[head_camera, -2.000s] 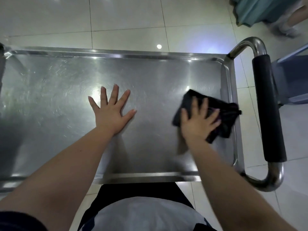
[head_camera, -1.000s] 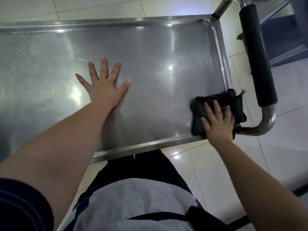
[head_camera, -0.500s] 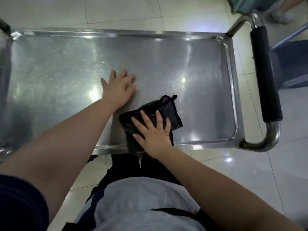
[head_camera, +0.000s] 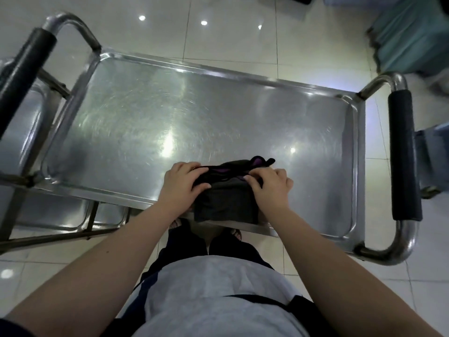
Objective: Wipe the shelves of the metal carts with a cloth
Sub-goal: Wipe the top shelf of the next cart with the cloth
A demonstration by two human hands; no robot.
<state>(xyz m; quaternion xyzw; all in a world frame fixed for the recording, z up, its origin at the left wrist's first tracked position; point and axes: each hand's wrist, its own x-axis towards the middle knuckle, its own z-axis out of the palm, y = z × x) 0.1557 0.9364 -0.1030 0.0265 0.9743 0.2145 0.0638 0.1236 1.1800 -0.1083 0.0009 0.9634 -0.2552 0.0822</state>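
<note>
Left hand (head_camera: 184, 183) has joined right hand (head_camera: 268, 188) gripping the cloth (head_camera: 224, 203).

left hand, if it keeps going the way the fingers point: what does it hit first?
The left hand points right, across the dark cloth, so it would probably meet the right hand, whose fingertips face it over the same cloth. Depth is hard to judge.

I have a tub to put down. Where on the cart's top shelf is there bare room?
Most of the top shelf is bare: the whole stretch from the left rim to the right rim, beyond the hands. Only the near edge at the middle is taken, where the left hand and right hand hold the cloth.
</note>
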